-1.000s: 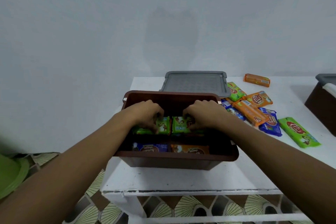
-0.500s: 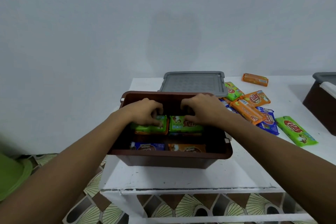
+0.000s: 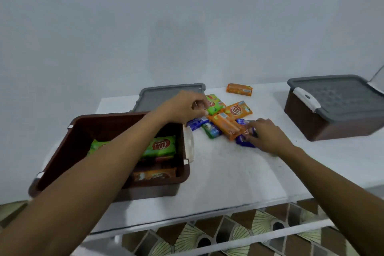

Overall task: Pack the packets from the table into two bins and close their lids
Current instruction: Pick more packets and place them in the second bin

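Note:
The open brown bin (image 3: 187, 174) stands at the table's left with green (image 3: 160, 145) and orange (image 3: 153, 174) packets inside. My left arm crosses over it. My left hand (image 3: 185, 107) has curled fingers pinching the left edge of a green packet (image 3: 216, 103) in the loose pile. My right hand (image 3: 268, 136) rests on a blue packet (image 3: 242, 140), fingers closing on it. Orange packets (image 3: 226, 125) and a small green one (image 3: 211, 130) lie between my hands. A second brown bin (image 3: 332, 122) with its grey lid shut stands at the right.
A loose grey lid (image 3: 166, 94) lies behind the open bin. One orange packet (image 3: 239, 89) sits alone near the wall. The white table (image 3: 228, 172) ends in a front edge above a patterned floor (image 3: 207, 239).
Both hands have left the inside of the open bin and moved right to the pile of packets. My view has swung right, bringing the second, closed bin fully into sight.

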Demonstrator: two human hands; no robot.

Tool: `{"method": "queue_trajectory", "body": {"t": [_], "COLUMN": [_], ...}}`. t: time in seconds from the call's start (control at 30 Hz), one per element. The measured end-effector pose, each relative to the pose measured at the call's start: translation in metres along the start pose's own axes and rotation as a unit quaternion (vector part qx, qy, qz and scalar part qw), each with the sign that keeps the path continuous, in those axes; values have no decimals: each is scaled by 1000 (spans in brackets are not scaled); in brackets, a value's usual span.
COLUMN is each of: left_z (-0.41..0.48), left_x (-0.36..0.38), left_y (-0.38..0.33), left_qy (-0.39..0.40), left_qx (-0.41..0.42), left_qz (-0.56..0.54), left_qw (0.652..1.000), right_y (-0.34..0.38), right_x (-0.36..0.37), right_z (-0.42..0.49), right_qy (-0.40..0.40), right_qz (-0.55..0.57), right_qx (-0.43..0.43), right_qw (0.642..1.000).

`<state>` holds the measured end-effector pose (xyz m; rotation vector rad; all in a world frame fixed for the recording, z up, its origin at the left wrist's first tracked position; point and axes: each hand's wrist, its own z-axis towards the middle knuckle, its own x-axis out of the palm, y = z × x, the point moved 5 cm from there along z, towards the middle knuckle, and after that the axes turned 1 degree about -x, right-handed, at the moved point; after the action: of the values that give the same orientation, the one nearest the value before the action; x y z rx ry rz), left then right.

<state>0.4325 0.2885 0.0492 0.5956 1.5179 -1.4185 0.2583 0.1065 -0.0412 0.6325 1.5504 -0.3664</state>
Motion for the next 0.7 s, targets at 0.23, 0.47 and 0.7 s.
{"method": "queue_trajectory", "body": {"t": [0.23,0.47,0.7], "left_z": [80,106,99], "left_x": [98,137,103], "left_y": [-29,-25,-39], "left_qy": [177,217,266], "left_qx": [52,36,-93], "left_qz": [262,392,111], "left_qw": [947,893,953], "right_y": [-81,-108,-108], "right_x": [17,15,0], "right_z": [-17,-17,-9], "right_qy": [26,87,94], "right_qz": [61,141,369], "right_qx": [82,60,73], "right_qw": [994,984,922]}}
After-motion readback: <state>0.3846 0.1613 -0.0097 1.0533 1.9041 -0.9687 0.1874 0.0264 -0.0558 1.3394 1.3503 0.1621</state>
